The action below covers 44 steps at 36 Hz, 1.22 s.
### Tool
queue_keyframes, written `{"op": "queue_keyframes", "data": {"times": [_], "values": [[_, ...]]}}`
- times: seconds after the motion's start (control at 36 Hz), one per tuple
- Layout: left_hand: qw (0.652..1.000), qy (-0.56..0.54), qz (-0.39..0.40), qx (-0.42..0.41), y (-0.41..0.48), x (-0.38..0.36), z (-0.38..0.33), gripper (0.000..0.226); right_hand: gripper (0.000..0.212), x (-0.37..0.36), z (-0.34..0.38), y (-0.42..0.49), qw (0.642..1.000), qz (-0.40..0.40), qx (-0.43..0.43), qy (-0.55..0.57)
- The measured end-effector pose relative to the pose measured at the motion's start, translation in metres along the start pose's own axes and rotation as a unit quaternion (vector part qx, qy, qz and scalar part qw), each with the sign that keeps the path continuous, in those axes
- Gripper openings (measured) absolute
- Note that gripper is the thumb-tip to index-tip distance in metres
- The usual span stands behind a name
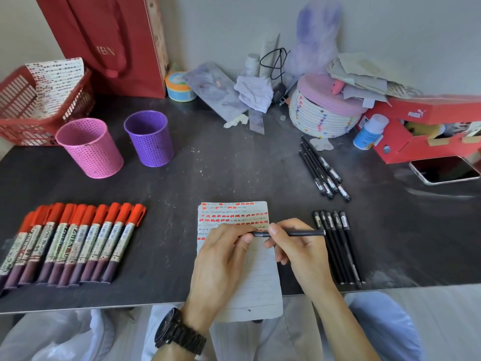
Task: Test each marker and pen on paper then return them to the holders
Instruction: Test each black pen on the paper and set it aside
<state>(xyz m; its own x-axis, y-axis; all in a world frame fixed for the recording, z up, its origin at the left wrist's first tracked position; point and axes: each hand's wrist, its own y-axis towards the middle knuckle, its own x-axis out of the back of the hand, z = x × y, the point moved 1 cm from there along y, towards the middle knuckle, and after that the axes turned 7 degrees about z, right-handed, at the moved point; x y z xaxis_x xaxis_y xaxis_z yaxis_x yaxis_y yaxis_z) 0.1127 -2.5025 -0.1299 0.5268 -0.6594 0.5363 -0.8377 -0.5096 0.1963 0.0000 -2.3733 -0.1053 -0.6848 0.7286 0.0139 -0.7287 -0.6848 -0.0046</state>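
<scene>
A lined sheet of paper (257, 277) lies at the table's front edge, its top part covered with red marks and scribbles. Over it both my hands hold one black pen (299, 233) lying level. My left hand (221, 259) pinches the pen's left end. My right hand (296, 246) grips its middle. Several red-capped markers (75, 241) lie in a row at the left. One group of black pens (338, 246) lies just right of the paper, another (321, 168) farther back. A pink holder (89, 148) and a purple holder (149, 138) stand empty at the back left.
A red mesh basket (15, 110) and a red bag (109, 43) stand at the back left. A woven basket (322, 118), a red shoebox (421, 131), a small bottle (369, 131) and a phone (445, 169) crowd the back right.
</scene>
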Motion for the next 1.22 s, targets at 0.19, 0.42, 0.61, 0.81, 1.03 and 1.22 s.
{"op": "queue_keyframes", "data": {"times": [0.19, 0.42, 0.61, 0.81, 1.03, 1.22], "values": [[1.000, 0.009, -0.004, -0.008, -0.001, 0.001, 0.005, 0.024, 0.028, 0.022, 0.019, -0.016, 0.997, 0.054, -0.040, -0.048], [0.996, 0.065, 0.030, -0.051, -0.002, -0.004, 0.007, 0.022, 0.015, 0.042, 0.044, -0.036, 0.907, 0.109, 0.012, -0.408], [0.994, 0.105, 0.008, -0.032, -0.002, -0.006, 0.003, 0.040, 0.008, 0.057, 0.033, -0.041, 0.848, -0.031, 0.081, -0.522], [0.967, 0.248, 0.055, -0.003, -0.001, -0.018, 0.007, 0.071, 0.013, 0.115, 0.017, -0.043, 0.819, -0.283, 0.011, -0.500], [0.954, 0.284, 0.099, 0.007, 0.000, -0.018, 0.007, 0.073, 0.009, 0.134, -0.006, -0.049, 0.836, -0.297, -0.137, -0.440], [0.953, 0.281, 0.112, 0.016, -0.001, -0.014, -0.002, 0.071, 0.008, 0.126, -0.007, -0.045, 0.828, -0.279, -0.126, -0.471]]}}
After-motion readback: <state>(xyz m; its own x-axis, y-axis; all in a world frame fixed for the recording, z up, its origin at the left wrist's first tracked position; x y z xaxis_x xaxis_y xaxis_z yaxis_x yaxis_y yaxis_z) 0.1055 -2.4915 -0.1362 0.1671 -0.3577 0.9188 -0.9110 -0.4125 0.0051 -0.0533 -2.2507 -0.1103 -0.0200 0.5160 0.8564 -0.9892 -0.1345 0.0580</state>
